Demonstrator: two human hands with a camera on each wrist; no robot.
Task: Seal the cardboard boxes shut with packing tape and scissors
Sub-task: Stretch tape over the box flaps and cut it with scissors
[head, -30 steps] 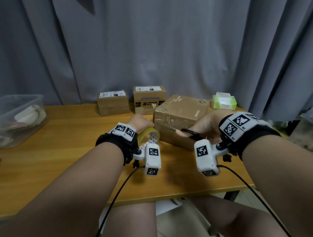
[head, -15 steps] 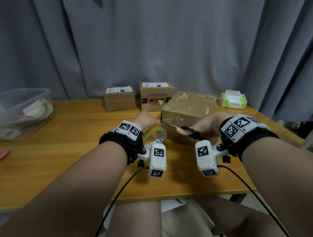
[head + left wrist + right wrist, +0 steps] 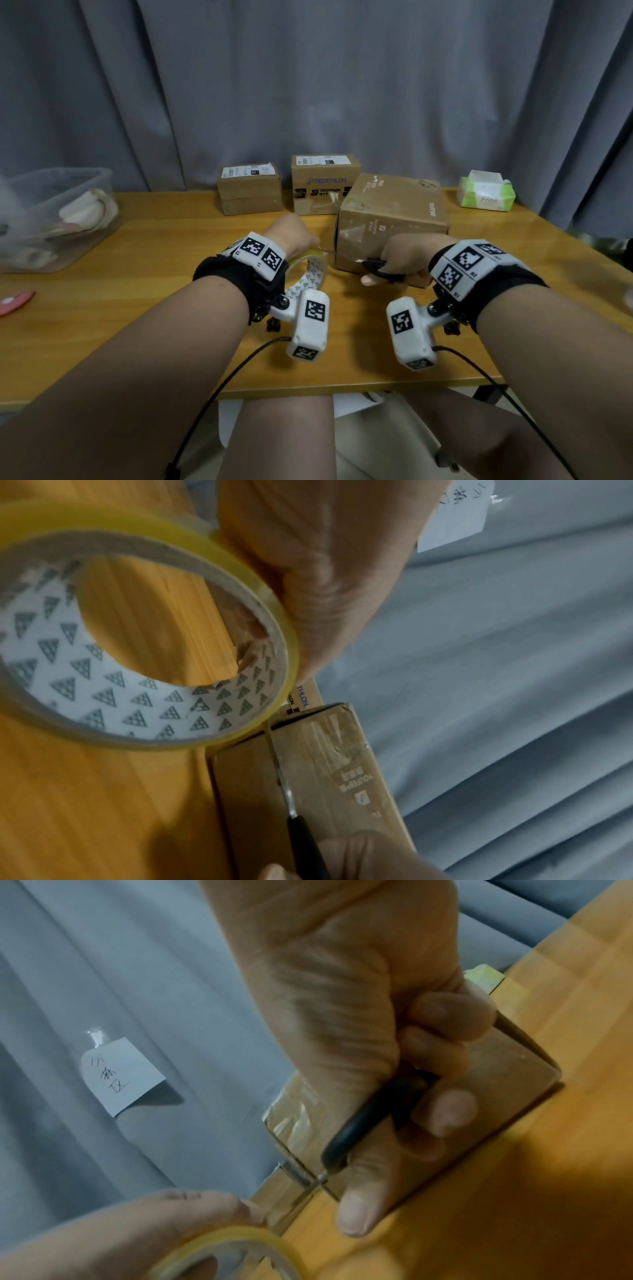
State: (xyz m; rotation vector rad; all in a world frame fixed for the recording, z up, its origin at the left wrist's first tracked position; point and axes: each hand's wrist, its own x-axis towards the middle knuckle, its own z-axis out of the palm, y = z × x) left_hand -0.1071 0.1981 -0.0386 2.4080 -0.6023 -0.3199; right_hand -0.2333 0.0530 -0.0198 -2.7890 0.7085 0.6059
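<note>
scissors (image 3: 375,266) now in at the large cardboard box's (image 3: 394,212) corner, right hand (image 3: 407,255) gripping the handles, left hand (image 3: 291,236) pinching the tape roll (image 3: 143,653) taut — cut looks imminent.

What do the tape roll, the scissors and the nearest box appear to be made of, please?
Tape roll: glossy, yellowish translucent plastic film on what looks like a paper core printed with grey triangles.
Scissors: thin shiny blades, probably steel, with matte black handles, likely plastic.
Nearest box: matte brown cardboard; shiny wrinkled strips on its near face look like clear tape.
</note>
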